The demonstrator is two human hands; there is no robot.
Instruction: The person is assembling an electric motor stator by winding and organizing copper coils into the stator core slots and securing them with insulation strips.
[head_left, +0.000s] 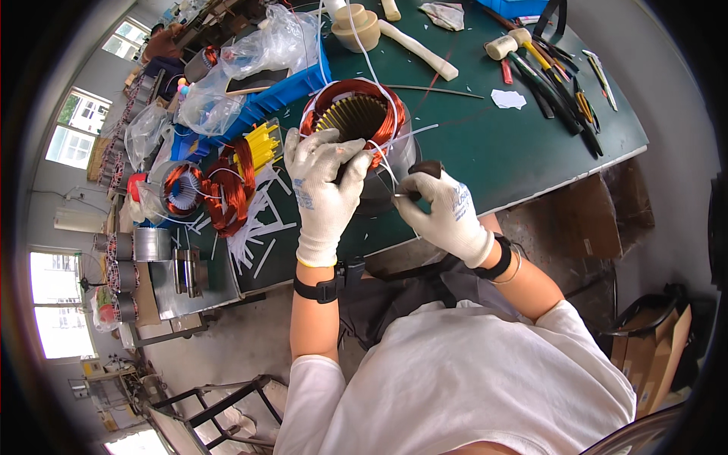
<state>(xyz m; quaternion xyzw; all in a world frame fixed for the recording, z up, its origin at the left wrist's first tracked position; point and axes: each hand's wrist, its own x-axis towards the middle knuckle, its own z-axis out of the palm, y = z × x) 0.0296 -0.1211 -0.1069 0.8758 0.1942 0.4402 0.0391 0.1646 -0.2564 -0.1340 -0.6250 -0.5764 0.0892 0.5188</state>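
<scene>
A stator [356, 114] with copper windings and yellow slot liners stands on the green table before me. White lacing cord [379, 85] passes over its winding. My left hand [326, 182], in a white glove, rests against the near left of the winding, its fingers curled and pinching at the cord. My right hand [444, 208], gloved too, is closed beside the stator's near right side. In its grip is a tool with a dark handle [428, 168] and a thin metal end; its exact kind is hidden. A length of cord runs between both hands.
Left of the stator lie copper coils [229, 199], yellow strips [262, 144] and white strips [254, 231]. Behind them is a blue crate [292, 95] with plastic bags. Mallets [502, 48] and other hand tools lie at the far right. Another person [161, 44] is at the far left.
</scene>
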